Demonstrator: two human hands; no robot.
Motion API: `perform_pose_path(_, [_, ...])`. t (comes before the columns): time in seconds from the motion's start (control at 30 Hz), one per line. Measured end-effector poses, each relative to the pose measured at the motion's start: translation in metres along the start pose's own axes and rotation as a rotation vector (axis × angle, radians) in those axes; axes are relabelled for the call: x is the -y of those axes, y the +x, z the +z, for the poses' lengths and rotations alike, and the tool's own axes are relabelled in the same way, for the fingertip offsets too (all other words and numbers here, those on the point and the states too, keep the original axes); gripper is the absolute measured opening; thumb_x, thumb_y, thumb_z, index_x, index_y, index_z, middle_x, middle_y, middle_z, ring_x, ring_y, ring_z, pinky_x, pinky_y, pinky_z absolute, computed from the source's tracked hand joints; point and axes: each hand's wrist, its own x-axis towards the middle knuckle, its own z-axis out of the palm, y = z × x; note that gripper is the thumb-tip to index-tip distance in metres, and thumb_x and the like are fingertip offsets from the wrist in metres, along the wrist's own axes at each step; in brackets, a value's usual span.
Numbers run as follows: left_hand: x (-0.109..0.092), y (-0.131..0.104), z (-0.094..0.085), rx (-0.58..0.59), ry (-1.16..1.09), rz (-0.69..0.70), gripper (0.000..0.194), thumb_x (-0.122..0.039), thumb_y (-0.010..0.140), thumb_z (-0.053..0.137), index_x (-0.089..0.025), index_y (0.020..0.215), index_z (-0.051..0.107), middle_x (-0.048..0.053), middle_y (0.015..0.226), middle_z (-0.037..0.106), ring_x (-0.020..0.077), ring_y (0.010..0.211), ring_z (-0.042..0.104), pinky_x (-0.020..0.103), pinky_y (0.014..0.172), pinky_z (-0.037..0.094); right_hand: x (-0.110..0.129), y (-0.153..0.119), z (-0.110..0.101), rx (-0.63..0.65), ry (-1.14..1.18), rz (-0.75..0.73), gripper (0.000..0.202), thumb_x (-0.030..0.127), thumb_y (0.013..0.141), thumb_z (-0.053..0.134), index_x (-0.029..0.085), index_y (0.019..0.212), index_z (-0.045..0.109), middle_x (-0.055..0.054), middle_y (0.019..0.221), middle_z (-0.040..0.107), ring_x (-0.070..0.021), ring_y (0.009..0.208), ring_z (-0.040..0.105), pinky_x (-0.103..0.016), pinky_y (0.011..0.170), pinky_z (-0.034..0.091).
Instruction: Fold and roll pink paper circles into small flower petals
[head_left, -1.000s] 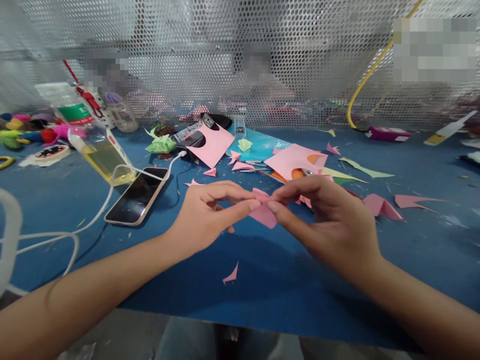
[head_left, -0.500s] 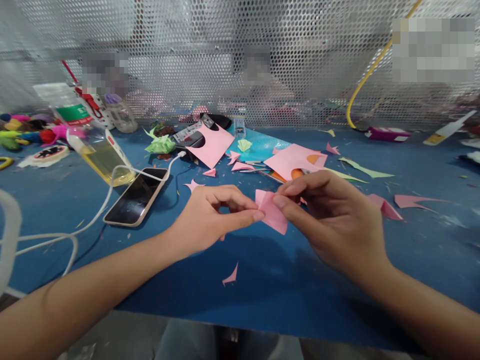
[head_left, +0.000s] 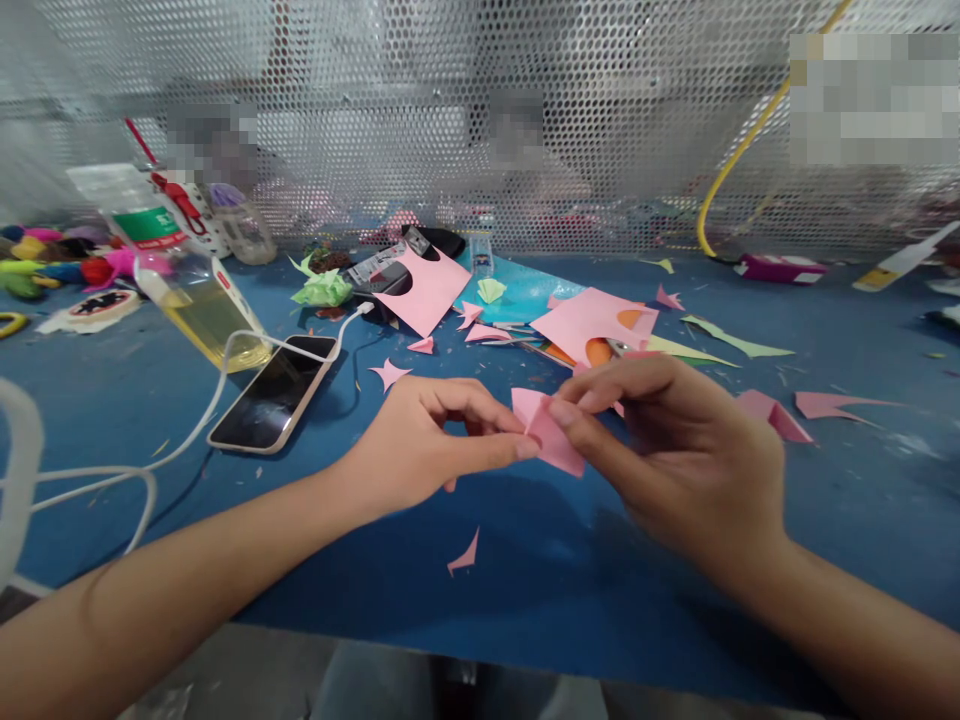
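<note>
A small pink paper (head_left: 561,442) is up in the air over the front part of the blue table (head_left: 337,575), between the two hands. It has a fold in it, and it tilts down to the right.

To do this fold well, I think it is best to pinch softly and go slowly. The paper looks thin, so a hard pull could tear it or leave a bad crease. One hand should hold it steady while the other presses along the fold, and the edges should line up.

The left hand (head_left: 420,440) has its thumb and pointing finger pinched together on the left edge of the paper. The right hand (head_left: 675,450) pinches the upper right part the same way. Its other fingers are curled.

Below the paper, a thin pink scrap (head_left: 466,553) lies on the table. Just past the left hand is a pink star-shaped scrap (head_left: 389,374). Behind the hands are two pink sheets with round bites cut out, one on the left (head_left: 435,290) and one on the right (head_left: 570,318). Near the right hand lies a bent pink piece (head_left: 776,415). Off to the left are a phone (head_left: 274,400) and a leaning bottle (head_left: 199,305).
</note>
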Motion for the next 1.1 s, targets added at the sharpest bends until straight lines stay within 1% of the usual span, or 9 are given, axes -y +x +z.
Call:
perform_pose_path(0.13, [-0.0005,-0.0001,0.0011,-0.018,0.011,-0.020,0.013,-0.024,0.062,0.073,-0.015,0.065,0.066,-0.003,0.061,0.054,0.0029,0.041,0.042,0.013,0.029,0.036,0.0002,-0.0011,0.0000,-0.001,-0.010,-0.032,0.015,0.011,0.074,0.061,0.024,0.077,0.053,0.001,0.074,0.060,-0.0143,0.074,0.059,-0.029,0.067,0.047])
perform_pose_path(0.23, [-0.0015,-0.0002,0.0012,-0.033,0.058,-0.010,0.013,-0.026,0.065,0.071,-0.015,0.066,0.066,-0.003,0.063,0.055,0.0020,0.039,0.041,0.013,0.030,0.035,0.0000,-0.0011,-0.0005,-0.001,-0.023,-0.043,0.014,0.012,0.074,0.060,0.024,0.077,0.053,0.001,0.074,0.061,-0.0147,0.074,0.060,-0.030,0.068,0.048])
perform_pose_path(0.33, [-0.0029,-0.0010,0.0005,-0.031,0.136,0.009,0.012,-0.026,0.067,0.069,-0.015,0.067,0.065,-0.002,0.062,0.054,0.0036,0.044,0.044,0.013,0.033,0.036,-0.0012,-0.0005,-0.0017,0.022,-0.051,-0.049,0.014,0.012,0.074,0.060,0.024,0.078,0.053,0.002,0.073,0.061,-0.0146,0.073,0.060,-0.030,0.068,0.048])
perform_pose_path(0.4, [-0.0036,-0.0021,0.0000,-0.054,0.213,0.054,0.010,-0.025,0.069,0.068,-0.015,0.068,0.065,-0.002,0.062,0.053,0.0056,0.051,0.047,0.013,0.036,0.036,-0.0020,0.0001,-0.0024,0.050,-0.072,-0.050,0.014,0.013,0.074,0.059,0.024,0.079,0.054,0.001,0.073,0.061,-0.0148,0.073,0.060,-0.030,0.068,0.049])
perform_pose_path(0.5, [-0.0039,-0.0037,-0.0002,-0.079,0.304,0.162,0.010,-0.024,0.072,0.064,-0.018,0.079,0.067,0.000,0.069,0.056,0.0074,0.059,0.050,0.013,0.039,0.034,-0.0017,0.0012,-0.0027,0.075,-0.112,-0.071,0.012,0.014,0.075,0.059,0.024,0.079,0.055,0.001,0.073,0.062,-0.0152,0.073,0.061,-0.029,0.066,0.050])
perform_pose_path(0.57, [-0.0032,-0.0042,-0.0002,-0.084,0.324,0.215,0.013,-0.023,0.075,0.062,-0.019,0.085,0.069,0.001,0.073,0.058,0.0069,0.058,0.049,0.014,0.038,0.033,-0.0005,0.0020,-0.0022,0.092,-0.135,-0.096,0.012,0.014,0.075,0.059,0.024,0.079,0.054,0.001,0.073,0.062,-0.0146,0.071,0.061,-0.028,0.065,0.050])
perform_pose_path(0.67, [-0.0012,-0.0037,-0.0006,-0.108,0.336,0.259,0.012,-0.023,0.076,0.061,-0.018,0.080,0.071,0.001,0.071,0.059,0.0046,0.051,0.045,0.014,0.036,0.031,0.0016,0.0030,-0.0014,0.117,-0.176,-0.125,0.012,0.013,0.075,0.059,0.023,0.077,0.053,0.001,0.072,0.062,-0.0134,0.068,0.061,-0.026,0.063,0.049])
perform_pose_path(0.9, [0.0014,-0.0024,-0.0015,-0.123,0.314,0.242,0.010,-0.022,0.074,0.064,-0.018,0.077,0.073,0.001,0.067,0.060,0.0046,0.049,0.046,0.017,0.040,0.034,0.0026,0.0032,-0.0020,0.140,-0.214,-0.148,0.011,0.013,0.076,0.058,0.023,0.075,0.052,0.001,0.072,0.064,-0.0129,0.068,0.062,-0.025,0.062,0.050])
perform_pose_path(1.1, [-0.0008,-0.0015,-0.0027,-0.100,0.277,0.214,0.011,-0.026,0.074,0.064,-0.019,0.076,0.072,0.000,0.067,0.060,0.0058,0.051,0.047,0.017,0.040,0.035,0.0004,0.0032,-0.0023,0.130,-0.158,-0.107,0.010,0.015,0.076,0.059,0.023,0.078,0.054,0.001,0.073,0.063,-0.0139,0.068,0.062,-0.026,0.063,0.051])
